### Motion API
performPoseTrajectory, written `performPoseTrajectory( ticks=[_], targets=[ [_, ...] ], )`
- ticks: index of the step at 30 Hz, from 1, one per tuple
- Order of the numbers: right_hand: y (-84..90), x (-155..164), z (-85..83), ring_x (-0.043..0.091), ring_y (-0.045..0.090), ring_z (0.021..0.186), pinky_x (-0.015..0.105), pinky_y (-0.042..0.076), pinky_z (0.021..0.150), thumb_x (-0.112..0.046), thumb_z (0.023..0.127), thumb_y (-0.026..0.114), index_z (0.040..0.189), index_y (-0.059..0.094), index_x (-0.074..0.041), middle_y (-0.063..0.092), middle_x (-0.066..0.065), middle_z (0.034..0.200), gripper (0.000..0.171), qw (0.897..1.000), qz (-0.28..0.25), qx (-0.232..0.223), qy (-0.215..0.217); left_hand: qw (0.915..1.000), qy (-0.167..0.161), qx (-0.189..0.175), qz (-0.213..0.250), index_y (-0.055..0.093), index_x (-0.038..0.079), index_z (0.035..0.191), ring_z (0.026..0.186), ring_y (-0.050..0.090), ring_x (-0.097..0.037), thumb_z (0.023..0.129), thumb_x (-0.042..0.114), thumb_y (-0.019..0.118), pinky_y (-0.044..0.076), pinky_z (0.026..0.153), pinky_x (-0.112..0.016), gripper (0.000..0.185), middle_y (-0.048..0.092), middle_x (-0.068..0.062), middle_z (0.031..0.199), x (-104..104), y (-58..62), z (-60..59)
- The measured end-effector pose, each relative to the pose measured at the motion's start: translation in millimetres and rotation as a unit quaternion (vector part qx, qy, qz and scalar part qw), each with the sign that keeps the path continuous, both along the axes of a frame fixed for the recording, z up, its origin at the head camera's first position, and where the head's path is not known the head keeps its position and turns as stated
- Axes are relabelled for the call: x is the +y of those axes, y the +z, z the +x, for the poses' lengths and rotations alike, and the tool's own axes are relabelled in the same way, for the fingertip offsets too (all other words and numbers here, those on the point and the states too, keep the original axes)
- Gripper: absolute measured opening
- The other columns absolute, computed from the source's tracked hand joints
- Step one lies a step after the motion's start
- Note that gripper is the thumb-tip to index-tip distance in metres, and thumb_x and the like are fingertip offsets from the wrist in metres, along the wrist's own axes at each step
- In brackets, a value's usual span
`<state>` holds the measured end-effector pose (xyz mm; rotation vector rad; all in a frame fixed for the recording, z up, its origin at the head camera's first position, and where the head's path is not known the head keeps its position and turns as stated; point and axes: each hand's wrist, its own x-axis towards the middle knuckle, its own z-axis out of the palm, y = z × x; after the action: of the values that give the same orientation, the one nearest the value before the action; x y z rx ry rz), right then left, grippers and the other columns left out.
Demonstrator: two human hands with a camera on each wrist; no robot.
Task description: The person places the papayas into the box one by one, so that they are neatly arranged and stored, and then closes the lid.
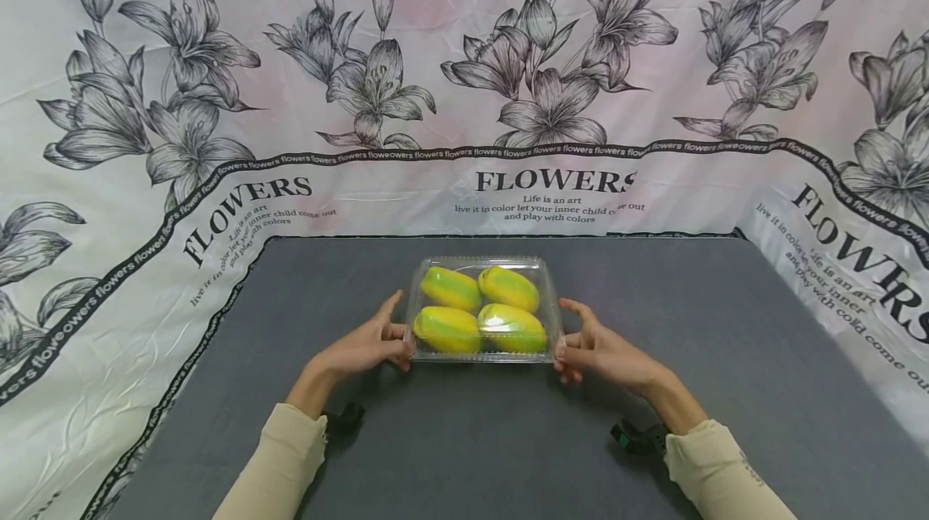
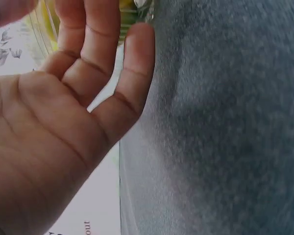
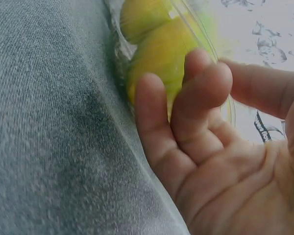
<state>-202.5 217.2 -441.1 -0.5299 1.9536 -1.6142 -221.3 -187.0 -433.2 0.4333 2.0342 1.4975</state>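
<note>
A clear plastic clamshell box (image 1: 508,358) with its lid down is at the middle of the grey table in the head view. Inside, in two rows, lie several yellow-green mangoes (image 1: 447,330). My left hand (image 1: 370,343) holds the box by its near left corner, index finger stretched away along that side. At the near right corner my right hand (image 1: 606,352) pinches the edge between thumb and curled fingers. The right wrist view shows two mangoes (image 3: 159,54) through the plastic beyond the fingers. Whether the box's underside touches the table I cannot tell.
Grey cloth covers the table (image 1: 479,439). A white curtain (image 1: 406,205) with flower drawings and lettering hangs behind and along both sides. Dark straps with small devices (image 1: 639,437) sit at both wrists, beside the cream sleeves (image 1: 279,455).
</note>
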Motion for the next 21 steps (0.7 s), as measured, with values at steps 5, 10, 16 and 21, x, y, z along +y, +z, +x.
performPoseTrajectory(
  ticks=[5,10,16,21],
  targets=[
    [-3.0,0.1,-3.6,0.02,0.065,0.069,0.045,0.057,0.074,-0.019,0.098,0.057,0.138,0.028,0.007,0.068,0.013,0.088,0.056,0.999,-0.005,-0.001,-0.033,0.9999,0.0,0.006,-0.012,0.003,0.006,0.155,0.093,0.068,-0.025,0.096,0.019,0.056,0.055,0.087,-0.041,0.08,0.066,-0.022,0.106,2.1,-0.1,-1.3],
    [-3.8,-0.2,-4.6,0.016,0.065,0.067,0.044,0.058,0.077,-0.017,0.097,0.058,0.133,0.032,0.012,0.068,0.012,0.089,0.052,0.999,-0.013,-0.012,-0.046,0.9999,0.009,-0.001,-0.013,0.024,-0.002,0.147,0.089,0.07,-0.023,0.096,0.021,0.057,0.056,0.085,-0.042,0.065,0.071,-0.017,0.097,4.8,1.3,0.2],
    [-2.9,-1.0,-4.2,0.021,0.067,0.07,0.045,0.058,0.078,-0.015,0.097,0.057,0.137,0.029,0.01,0.066,0.013,0.091,0.055,0.997,-0.003,-0.03,-0.068,0.9994,0.019,-0.029,0.005,0.037,-0.001,0.131,0.095,0.07,-0.025,0.096,0.023,0.06,0.056,0.086,-0.044,0.048,0.073,-0.013,0.101,7.5,3.4,4.0],
    [-1.1,-2.3,-4.1,0.014,0.062,0.065,0.044,0.058,0.079,-0.018,0.096,0.058,0.126,0.039,0.014,0.065,0.007,0.089,0.047,0.995,-0.001,-0.041,-0.087,0.9993,0.018,-0.033,0.002,0.051,-0.003,0.117,0.096,0.069,-0.026,0.097,0.025,0.058,0.056,0.086,-0.045,0.035,0.073,-0.012,0.101,7.6,4.1,2.9]
  ],
)
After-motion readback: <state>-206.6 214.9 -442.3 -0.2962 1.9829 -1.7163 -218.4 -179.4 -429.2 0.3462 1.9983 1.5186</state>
